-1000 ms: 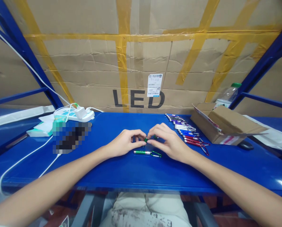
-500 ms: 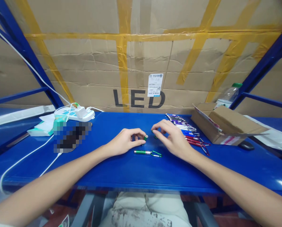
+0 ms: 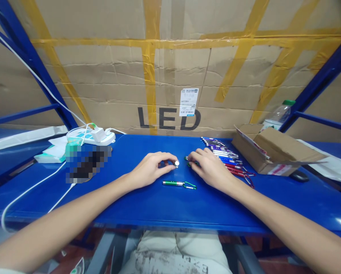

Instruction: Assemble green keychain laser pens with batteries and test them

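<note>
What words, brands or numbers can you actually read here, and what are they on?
"LED": large dark letters on the cardboard behind the desk.
White sticker on that cardboard: print and barcode, too small to read.
Green pen-shaped piece on the desk: tiny label, unreadable.
Small open box: pink-and-white label, unreadable.
Pale clothing: dark lettering, too unclear to read.
</note>
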The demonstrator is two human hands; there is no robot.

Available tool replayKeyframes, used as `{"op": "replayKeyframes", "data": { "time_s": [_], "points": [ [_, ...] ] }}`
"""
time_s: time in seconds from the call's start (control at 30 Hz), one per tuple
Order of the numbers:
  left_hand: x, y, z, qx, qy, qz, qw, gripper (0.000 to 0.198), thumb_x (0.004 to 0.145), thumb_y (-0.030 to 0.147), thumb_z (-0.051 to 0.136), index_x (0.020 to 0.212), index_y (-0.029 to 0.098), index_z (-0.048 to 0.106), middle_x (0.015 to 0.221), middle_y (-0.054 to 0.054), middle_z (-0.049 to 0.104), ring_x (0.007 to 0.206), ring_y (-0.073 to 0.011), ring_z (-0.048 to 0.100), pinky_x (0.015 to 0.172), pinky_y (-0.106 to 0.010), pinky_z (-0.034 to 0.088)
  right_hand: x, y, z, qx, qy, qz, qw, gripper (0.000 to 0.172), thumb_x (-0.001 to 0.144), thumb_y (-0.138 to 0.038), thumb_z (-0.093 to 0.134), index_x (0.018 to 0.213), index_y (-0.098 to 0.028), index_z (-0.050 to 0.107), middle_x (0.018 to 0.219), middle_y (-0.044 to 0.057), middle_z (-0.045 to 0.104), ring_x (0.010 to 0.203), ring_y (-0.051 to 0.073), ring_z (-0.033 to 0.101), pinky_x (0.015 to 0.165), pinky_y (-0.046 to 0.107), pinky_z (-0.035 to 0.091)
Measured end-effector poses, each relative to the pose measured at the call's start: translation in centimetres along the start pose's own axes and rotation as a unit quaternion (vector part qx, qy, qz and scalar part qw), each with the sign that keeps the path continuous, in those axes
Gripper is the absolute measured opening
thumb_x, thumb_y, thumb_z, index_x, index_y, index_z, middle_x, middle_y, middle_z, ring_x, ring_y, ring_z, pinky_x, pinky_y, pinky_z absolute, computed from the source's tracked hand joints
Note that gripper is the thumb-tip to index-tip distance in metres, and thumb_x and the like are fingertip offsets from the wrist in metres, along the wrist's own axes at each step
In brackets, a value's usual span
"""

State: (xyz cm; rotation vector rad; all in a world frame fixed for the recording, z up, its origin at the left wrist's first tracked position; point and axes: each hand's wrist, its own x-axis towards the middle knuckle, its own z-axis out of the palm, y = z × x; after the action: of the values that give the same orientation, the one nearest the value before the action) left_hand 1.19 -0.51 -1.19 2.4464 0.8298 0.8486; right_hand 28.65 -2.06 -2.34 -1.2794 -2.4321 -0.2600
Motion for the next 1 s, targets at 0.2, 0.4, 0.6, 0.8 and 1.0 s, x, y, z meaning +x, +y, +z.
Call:
{"op": "replayKeyframes", "data": {
  "time_s": [0.2, 0.4, 0.6, 0.8, 1.0],
  "points": [
    [0.0, 0.1, -0.1, 0.010, -0.003, 0.010, 1.000, 0.020, 0.105, 0.035, 0.067, 0.121, 0.027, 0.076, 0.121, -0.002, 0.080, 0.102, -0.0197, 0.073, 0.089, -0.030, 0.053, 0.0, 0.0, -0.1, 0.003, -0.014, 0.002, 1.000, 0.010, 0.105, -0.016, 0.057, 0.100, -0.020, 0.065, 0.098, 0.010, 0.070, 0.089, 0.030, 0.057, 0.081, 0.042, 0.044],
    [0.0, 0.3, 0.1, 0.014, -0.005, -0.006, 1.000, 0.023, 0.103, 0.037, 0.069, 0.122, 0.025, 0.076, 0.110, -0.003, 0.080, 0.093, -0.0199, 0.071, 0.085, -0.031, 0.054, -0.1, 0.2, 0.3, 0.040, -0.004, -0.006, 0.999, 0.016, 0.105, -0.013, 0.053, 0.095, -0.023, 0.060, 0.093, 0.009, 0.069, 0.085, 0.028, 0.057, 0.078, 0.040, 0.043],
    [-0.1, 0.2, 0.2, 0.026, -0.014, 0.007, 1.000, 0.025, 0.105, 0.037, 0.066, 0.124, 0.025, 0.074, 0.103, -0.003, 0.075, 0.091, -0.0193, 0.067, 0.083, -0.031, 0.052, 0.2, -1.3, -1.3, 0.193, 0.087, -0.003, 0.977, 0.014, 0.111, -0.020, 0.050, 0.114, -0.024, 0.063, 0.107, 0.008, 0.071, 0.098, 0.027, 0.061, 0.088, 0.041, 0.049],
    [-0.1, 0.3, 0.2, 0.024, -0.012, 0.017, 1.000, 0.023, 0.105, 0.037, 0.065, 0.121, 0.023, 0.074, 0.097, -0.003, 0.070, 0.090, -0.0187, 0.066, 0.082, -0.030, 0.050, 0.2, -3.0, -2.4, 0.287, 0.089, -0.058, 0.952, 0.015, 0.113, -0.025, 0.052, 0.112, -0.025, 0.067, 0.106, 0.007, 0.070, 0.101, 0.025, 0.063, 0.092, 0.040, 0.049],
    [-0.1, 0.4, 0.1, 0.012, -0.001, 0.033, 0.999, 0.022, 0.104, 0.035, 0.067, 0.120, 0.022, 0.075, 0.098, -0.003, 0.069, 0.089, -0.0173, 0.065, 0.081, -0.029, 0.050, 0.2, -2.7, -1.9, 0.272, 0.076, -0.043, 0.958, 0.011, 0.113, -0.025, 0.052, 0.108, -0.025, 0.062, 0.104, 0.006, 0.070, 0.097, 0.023, 0.062, 0.089, 0.037, 0.049]
  ]
}}
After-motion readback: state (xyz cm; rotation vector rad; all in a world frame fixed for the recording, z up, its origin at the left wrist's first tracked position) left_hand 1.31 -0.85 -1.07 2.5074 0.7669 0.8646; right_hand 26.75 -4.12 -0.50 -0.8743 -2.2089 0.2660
